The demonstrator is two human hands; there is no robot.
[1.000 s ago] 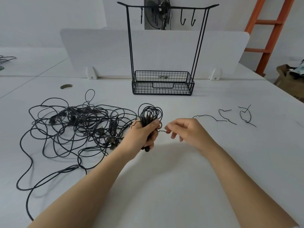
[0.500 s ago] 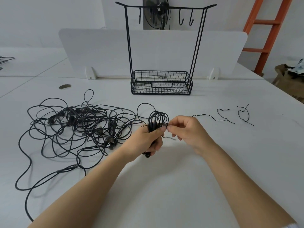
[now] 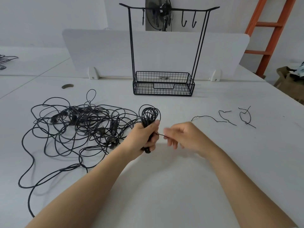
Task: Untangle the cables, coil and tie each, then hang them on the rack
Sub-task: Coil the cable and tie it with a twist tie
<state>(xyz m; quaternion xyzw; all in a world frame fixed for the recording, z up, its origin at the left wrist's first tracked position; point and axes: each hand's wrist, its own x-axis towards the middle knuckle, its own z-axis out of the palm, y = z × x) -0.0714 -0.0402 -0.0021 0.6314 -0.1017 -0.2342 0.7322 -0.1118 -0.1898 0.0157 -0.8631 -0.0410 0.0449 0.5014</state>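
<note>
My left hand (image 3: 142,137) grips a small coiled black cable (image 3: 149,115) upright at the table's middle, its loops sticking up above my fist. My right hand (image 3: 182,137) pinches the free end of a thin black twist tie (image 3: 160,134) that runs to the coil's waist. A large tangle of black cables (image 3: 79,129) with plugs lies on the white table to the left. The black wire rack (image 3: 164,46), with hooks (image 3: 184,22) on its top bar and a mesh basket at its base, stands behind the coil.
Three loose twist ties lie on the table to the right: one (image 3: 207,117), a second (image 3: 226,116) and a looped one (image 3: 246,116). A white divider panel (image 3: 102,51) stands behind the rack. An orange ladder (image 3: 269,35) leans at the back right.
My right hand has pulled away to the right from the coil, drawing the twist tie's end out. The coil has shifted slightly in my left hand.
</note>
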